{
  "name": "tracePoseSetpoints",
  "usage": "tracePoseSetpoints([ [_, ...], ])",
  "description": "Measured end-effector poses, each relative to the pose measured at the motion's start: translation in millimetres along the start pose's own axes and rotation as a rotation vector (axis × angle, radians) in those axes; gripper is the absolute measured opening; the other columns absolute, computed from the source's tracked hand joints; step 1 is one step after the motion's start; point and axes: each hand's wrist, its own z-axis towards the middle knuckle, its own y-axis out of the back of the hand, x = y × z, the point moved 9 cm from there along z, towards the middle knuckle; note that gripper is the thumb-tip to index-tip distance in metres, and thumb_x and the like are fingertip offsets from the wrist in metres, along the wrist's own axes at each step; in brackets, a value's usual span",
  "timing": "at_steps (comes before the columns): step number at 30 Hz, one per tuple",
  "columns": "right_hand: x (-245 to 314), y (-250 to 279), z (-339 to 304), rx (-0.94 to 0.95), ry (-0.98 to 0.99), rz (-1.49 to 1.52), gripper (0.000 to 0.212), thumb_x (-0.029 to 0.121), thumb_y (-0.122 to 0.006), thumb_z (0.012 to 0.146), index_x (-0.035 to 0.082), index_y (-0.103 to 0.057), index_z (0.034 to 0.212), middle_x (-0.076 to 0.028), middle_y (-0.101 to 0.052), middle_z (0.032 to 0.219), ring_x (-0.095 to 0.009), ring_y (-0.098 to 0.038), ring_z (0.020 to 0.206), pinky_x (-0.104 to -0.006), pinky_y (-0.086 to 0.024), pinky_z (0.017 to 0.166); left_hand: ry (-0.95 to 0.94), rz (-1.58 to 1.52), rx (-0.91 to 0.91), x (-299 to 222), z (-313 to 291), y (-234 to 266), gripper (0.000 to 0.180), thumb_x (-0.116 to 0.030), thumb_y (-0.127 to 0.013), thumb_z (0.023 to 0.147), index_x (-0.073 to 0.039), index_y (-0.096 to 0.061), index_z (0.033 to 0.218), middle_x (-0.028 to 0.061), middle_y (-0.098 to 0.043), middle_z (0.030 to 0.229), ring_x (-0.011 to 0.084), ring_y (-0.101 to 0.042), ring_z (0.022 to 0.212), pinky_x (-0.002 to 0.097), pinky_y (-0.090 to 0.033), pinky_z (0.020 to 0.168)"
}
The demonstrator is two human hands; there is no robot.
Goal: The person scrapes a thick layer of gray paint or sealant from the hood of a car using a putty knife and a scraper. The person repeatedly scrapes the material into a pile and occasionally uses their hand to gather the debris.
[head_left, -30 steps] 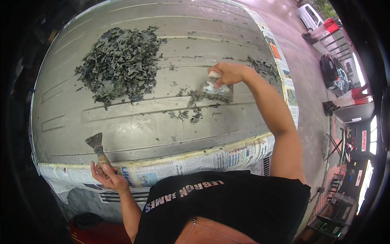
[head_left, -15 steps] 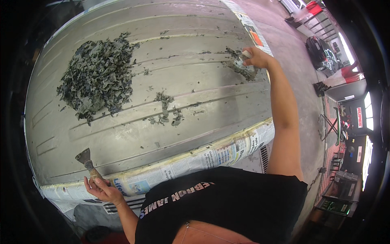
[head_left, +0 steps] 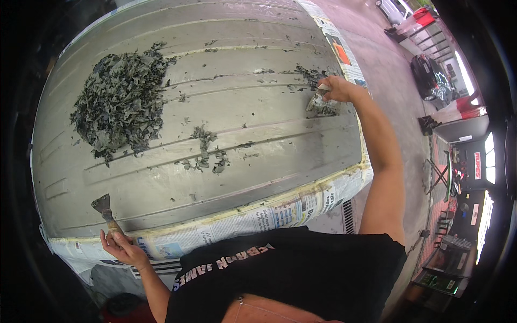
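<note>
My left hand (head_left: pixel 123 250) is closed loosely around the handle of a scraper (head_left: pixel 107 215), its blade pointing up over the near left edge of a ribbed grey vehicle roof (head_left: pixel 237 124). At the roof's right side, my right hand (head_left: pixel 338 88) grips a pale, smeared flat tool (head_left: pixel 319 105); its exact kind is hard to make out. That tool is down at the roof surface, beside dark paint flakes (head_left: pixel 311 75). A large heap of peeled paint flakes (head_left: pixel 121 99) lies on the left half, and a smaller cluster (head_left: pixel 204 145) sits mid-roof.
Taped newspaper (head_left: pixel 221 231) covers the roof's near edge, and more newspaper (head_left: pixel 344 56) runs along the right edge. Beyond it stretches a concrete floor (head_left: pixel 393 107) with a dark car (head_left: pixel 428 78) parked farther off. A folding stand (head_left: pixel 442 175) is at far right.
My right hand and its tool have moved toward me, leaving flakes behind on the far side. The left hand still holds the scraper. The whole view has shifted slightly.
</note>
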Motion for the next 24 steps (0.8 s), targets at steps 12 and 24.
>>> tracePoseSetpoints([
  [12, 86, -1, 7, 0.053, 0.074, -0.043, 0.046, 0.013, -0.080, 0.073, 0.008, -0.066, 0.117, -0.014, -0.072, 0.100, -0.028, -0.067, 0.097, -0.0398, -0.051, 0.086, -0.002, -0.012, -0.020, 2, 0, 5, 0.048, -0.020, -0.054, 0.103, -0.001, -0.037, 0.144, 0.0065, -0.053, 0.103, 0.0088, -0.039, 0.068, 0.0224, -0.034, 0.057],
  [24, 275, 37, -8, -0.119, 0.477, 0.337, 0.040, 0.021, -0.078, 0.081, 0.003, -0.062, 0.114, -0.011, -0.068, 0.088, -0.022, -0.063, 0.084, -0.0368, -0.049, 0.076, 0.047, -0.090, -0.031, -1, -1, 7, 0.050, -0.019, -0.053, 0.102, 0.000, -0.034, 0.145, 0.0077, -0.057, 0.103, 0.0096, -0.041, 0.067, 0.0226, -0.036, 0.057],
])
